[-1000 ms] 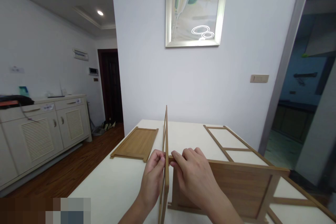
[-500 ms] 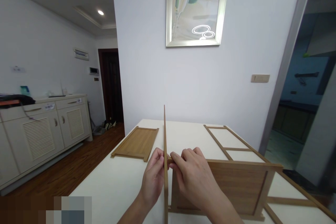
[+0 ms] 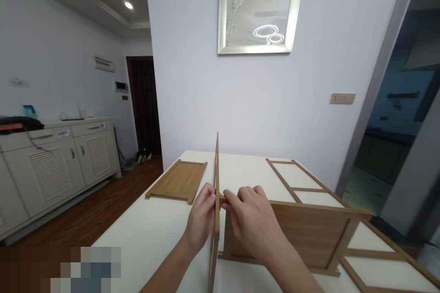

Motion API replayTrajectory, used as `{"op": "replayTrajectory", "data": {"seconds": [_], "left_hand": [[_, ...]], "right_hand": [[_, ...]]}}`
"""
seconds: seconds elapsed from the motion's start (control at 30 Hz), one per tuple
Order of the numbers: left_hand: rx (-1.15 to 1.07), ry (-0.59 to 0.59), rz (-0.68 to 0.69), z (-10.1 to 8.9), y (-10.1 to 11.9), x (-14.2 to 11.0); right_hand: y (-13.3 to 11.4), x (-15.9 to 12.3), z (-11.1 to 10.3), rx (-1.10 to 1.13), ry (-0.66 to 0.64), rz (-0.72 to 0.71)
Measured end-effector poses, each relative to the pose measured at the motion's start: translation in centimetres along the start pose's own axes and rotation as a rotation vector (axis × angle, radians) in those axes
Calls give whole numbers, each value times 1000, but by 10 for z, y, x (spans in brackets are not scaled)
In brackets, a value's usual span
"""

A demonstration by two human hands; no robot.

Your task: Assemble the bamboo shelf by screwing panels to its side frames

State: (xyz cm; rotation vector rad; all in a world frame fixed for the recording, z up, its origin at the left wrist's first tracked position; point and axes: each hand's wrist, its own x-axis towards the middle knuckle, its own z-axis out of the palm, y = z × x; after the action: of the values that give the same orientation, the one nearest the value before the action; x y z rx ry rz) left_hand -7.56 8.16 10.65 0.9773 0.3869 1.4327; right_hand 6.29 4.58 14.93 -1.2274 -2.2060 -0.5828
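a: where's the left hand [image 3: 201, 219]?
b: fingers closed on the upright frame [image 3: 216, 178], near the middle of the table [image 3: 154, 238].
a: and the right hand [image 3: 252, 222]?
b: pinching the standing panel [image 3: 309, 233] where its top corner meets that frame.

Framed picture [image 3: 258, 7], sideboard [image 3: 55, 155], doorway [image 3: 143, 100].

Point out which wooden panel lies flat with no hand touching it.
The solid wooden panel on the table's left side; the other solid one stands upright.
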Motion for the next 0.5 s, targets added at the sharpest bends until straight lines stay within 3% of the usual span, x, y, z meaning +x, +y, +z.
{"op": "replayTrajectory", "data": {"seconds": [0.2,0.5], "left_hand": [[35,52,13,3,2,-2],[182,91,57,4,0,-15]], "right_hand": [[1,1,-3,-49,-30,-24],[17,-8,-17,-67,-81,61]]}}
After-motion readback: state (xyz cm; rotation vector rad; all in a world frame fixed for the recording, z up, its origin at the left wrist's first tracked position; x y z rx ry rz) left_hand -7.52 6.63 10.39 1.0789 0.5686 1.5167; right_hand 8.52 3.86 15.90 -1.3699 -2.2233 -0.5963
